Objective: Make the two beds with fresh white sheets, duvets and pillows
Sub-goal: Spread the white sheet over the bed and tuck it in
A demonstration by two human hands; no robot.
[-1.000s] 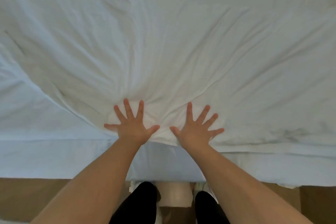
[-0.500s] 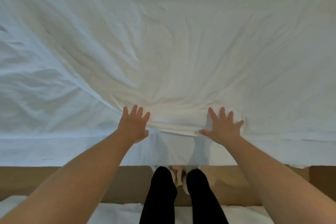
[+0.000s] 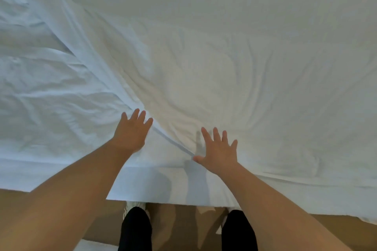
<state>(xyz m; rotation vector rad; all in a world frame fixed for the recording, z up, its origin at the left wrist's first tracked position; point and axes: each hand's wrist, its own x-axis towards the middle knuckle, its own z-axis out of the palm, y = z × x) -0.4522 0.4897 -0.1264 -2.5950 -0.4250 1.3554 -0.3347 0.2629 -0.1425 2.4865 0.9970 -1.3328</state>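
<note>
Shifted since 0.5 s ago: fold of white sheet now runs diagonally between the hands; sheet overhangs near edge of bed. Pressing flat on it: left hand, fingers nearly together; right hand, fingers spread.

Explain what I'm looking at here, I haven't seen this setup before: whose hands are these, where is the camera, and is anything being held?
There is no machine here. A person works with bare hands, and the single picture comes from a camera worn on their head, looking forward and down. The left hand and right hand lie flat, fingers spread, on a wrinkled white sheet that fills most of the view. Neither hand grips anything. A diagonal fold edge runs between the hands. At the bottom, the sheet hangs down towards a brown floor, where the person's legs in black stand.
</note>
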